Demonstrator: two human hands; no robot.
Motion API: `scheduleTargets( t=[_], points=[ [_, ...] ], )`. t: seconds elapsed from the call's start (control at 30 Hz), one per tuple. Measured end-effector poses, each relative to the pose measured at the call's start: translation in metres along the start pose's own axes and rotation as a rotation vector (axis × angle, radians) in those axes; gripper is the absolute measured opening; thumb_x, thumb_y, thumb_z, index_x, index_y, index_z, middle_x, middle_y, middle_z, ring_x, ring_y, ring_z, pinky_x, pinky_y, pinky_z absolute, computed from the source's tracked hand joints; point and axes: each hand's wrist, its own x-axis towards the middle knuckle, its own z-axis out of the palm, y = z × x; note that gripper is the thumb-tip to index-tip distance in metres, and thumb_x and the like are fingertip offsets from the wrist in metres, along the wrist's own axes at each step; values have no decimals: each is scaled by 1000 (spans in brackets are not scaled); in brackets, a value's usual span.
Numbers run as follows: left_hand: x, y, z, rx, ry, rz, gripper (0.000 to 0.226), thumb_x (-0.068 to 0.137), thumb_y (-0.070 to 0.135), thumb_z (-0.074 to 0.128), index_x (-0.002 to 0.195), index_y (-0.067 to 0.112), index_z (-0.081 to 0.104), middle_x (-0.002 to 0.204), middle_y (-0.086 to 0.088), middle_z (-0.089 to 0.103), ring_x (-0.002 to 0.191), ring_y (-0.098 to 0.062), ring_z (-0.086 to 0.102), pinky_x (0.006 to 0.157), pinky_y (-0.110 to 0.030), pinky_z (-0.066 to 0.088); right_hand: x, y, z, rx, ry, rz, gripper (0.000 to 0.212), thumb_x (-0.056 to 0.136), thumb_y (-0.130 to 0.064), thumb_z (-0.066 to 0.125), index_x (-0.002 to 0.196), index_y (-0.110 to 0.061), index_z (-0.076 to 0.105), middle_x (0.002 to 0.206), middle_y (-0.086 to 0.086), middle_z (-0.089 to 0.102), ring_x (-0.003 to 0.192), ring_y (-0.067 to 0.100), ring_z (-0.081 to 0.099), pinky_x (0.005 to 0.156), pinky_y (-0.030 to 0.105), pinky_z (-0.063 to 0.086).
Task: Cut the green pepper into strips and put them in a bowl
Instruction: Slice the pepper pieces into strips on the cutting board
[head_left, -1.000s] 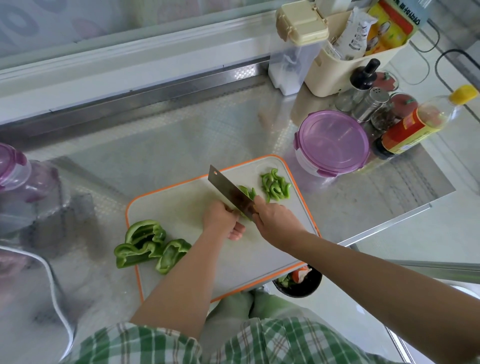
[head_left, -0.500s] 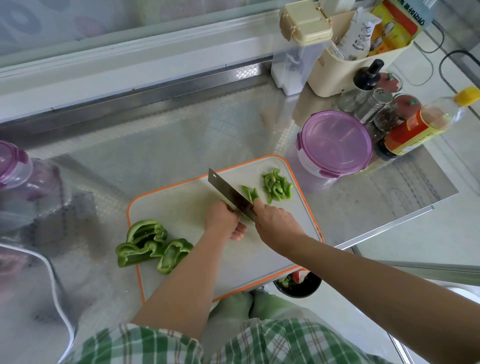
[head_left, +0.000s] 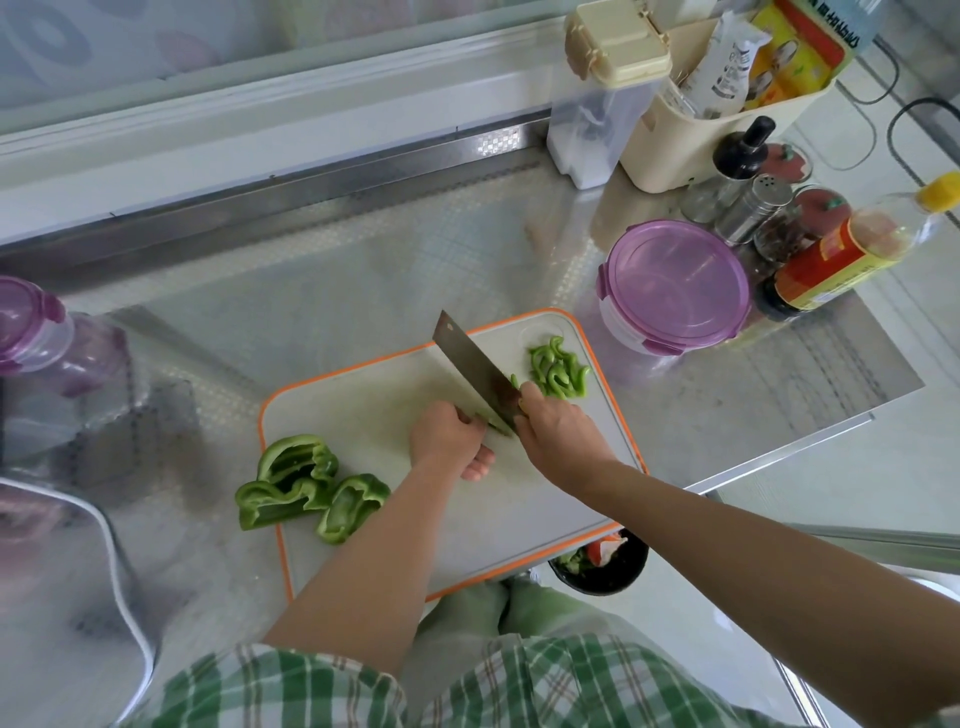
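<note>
Cutting board (head_left: 363, 405), white with orange rim, lies on the steel table (head_left: 337, 270) at centre. Right hand (head_left: 561, 436): clenched round the handle of a cleaver (head_left: 470, 366), the handle hidden inside the fist; the blade runs up and left from the hand, tip towards the far side, its edge down at the board. Left hand (head_left: 449, 436): fingers curled, knuckles just beside the left face of the blade, holding down a pepper piece (head_left: 496, 423), of which only a thin green sliver shows between the fingers and the steel. Cut strips (head_left: 558, 371): a small loose heap on the far right corner of the board, just right of the blade and just beyond the right hand's knuckles. Uncut pepper sections (head_left: 306, 483): three large curved pieces at the near left edge of the board, partly overhanging onto the table, well apart from both hands, left of the left forearm. Black bowl (head_left: 602, 566): shows past the near right corner of the board under the right forearm, holding green, red and white bits; what it stands on cannot be told. Round container with purple lid (head_left: 675, 286): on the table just right of the board's far corner. Oil bottle with yellow cap (head_left: 852, 249), a metal shaker (head_left: 753, 208) and a cream caddy (head_left: 701, 140) stand at far right.
</note>
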Motion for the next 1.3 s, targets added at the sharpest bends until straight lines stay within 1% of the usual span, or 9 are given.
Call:
scheduleTargets(
  t=[0.1, 0.27, 0.4, 0.57, 0.83, 0.93, 1.03, 1.13, 1.3],
  points=[
    [-3, -1, 1, -21, 15, -12, 23, 97, 19, 51, 77, 8, 51, 57, -13, 68, 50, -29, 65, 61, -41, 59, 0, 0, -5, 52, 41, -29, 14, 98, -19, 39, 91, -15, 28, 66, 1, 37, 63, 29, 37, 56, 34, 25],
    [-8, 2, 0, -16, 52, 11, 21, 94, 13, 50, 74, 8, 51, 58, -15, 68, 46, -28, 61, 57, -37, 58, -5, -4, -7, -20, -28, -67, 10, 99, -18, 37, 94, -15, 29, 71, 3, 40, 66, 30, 41, 57, 35, 28],
    [-9, 4, 0, -20, 49, 16, 28, 96, 20, 52, 71, 6, 54, 57, -14, 68, 46, -28, 62, 61, -42, 59, -5, -5, -5, -33, -43, -58, 9, 100, -19, 36, 95, -15, 29, 69, 1, 38, 66, 30, 44, 57, 36, 31],
    [-10, 6, 0, -16, 57, 0, 33, 98, 29, 51, 72, 8, 53, 56, -11, 68, 47, -27, 64, 60, -37, 60, -4, -3, -5, -13, -35, -17, 11, 99, -19, 36, 93, -15, 27, 75, 6, 44, 66, 31, 41, 57, 36, 31],
    [-10, 7, 1, -6, 70, -1, 34, 99, 26, 51, 70, 8, 54, 58, -11, 69, 48, -27, 64, 60, -37, 59, -3, -2, -3, -19, -70, -7, 10, 99, -20, 36, 93, -15, 29, 74, 5, 44, 67, 31, 46, 58, 37, 35],
    [-9, 7, 2, -1, 76, -19, 32, 100, 23, 50, 72, 8, 52, 56, -10, 68, 46, -26, 62, 54, -33, 57, -2, -2, -2, -1, -75, 15, 10, 99, -19, 36, 92, -14, 31, 74, 6, 46, 66, 30, 47, 57, 36, 35],
    [-9, 9, 4, -5, 90, -44, 32, 100, 23, 50, 72, 8, 50, 55, -10, 64, 41, -23, 57, 43, -24, 46, 1, -3, -1, 11, -86, 36, 9, 98, -20, 36, 93, -13, 34, 74, 7, 48, 66, 29, 49, 55, 37, 37],
    [-6, 10, 4, -20, 88, -68, 32, 100, 23, 51, 72, 7, 52, 56, -11, 65, 42, -24, 58, 43, -24, 47, 2, -3, 0, 21, -97, 48, 8, 98, -20, 36, 94, -13, 36, 75, 7, 49, 67, 29, 52, 56, 38, 41],
    [-4, 12, 2, -18, 75, -98, 31, 98, 21, 53, 72, 5, 54, 59, -14, 67, 45, -26, 60, 46, -27, 50, 4, -6, 3, 18, -97, 69, 8, 98, -17, 37, 92, -15, 33, 77, 7, 49, 68, 28, 51, 57, 37, 39]
  ],
)
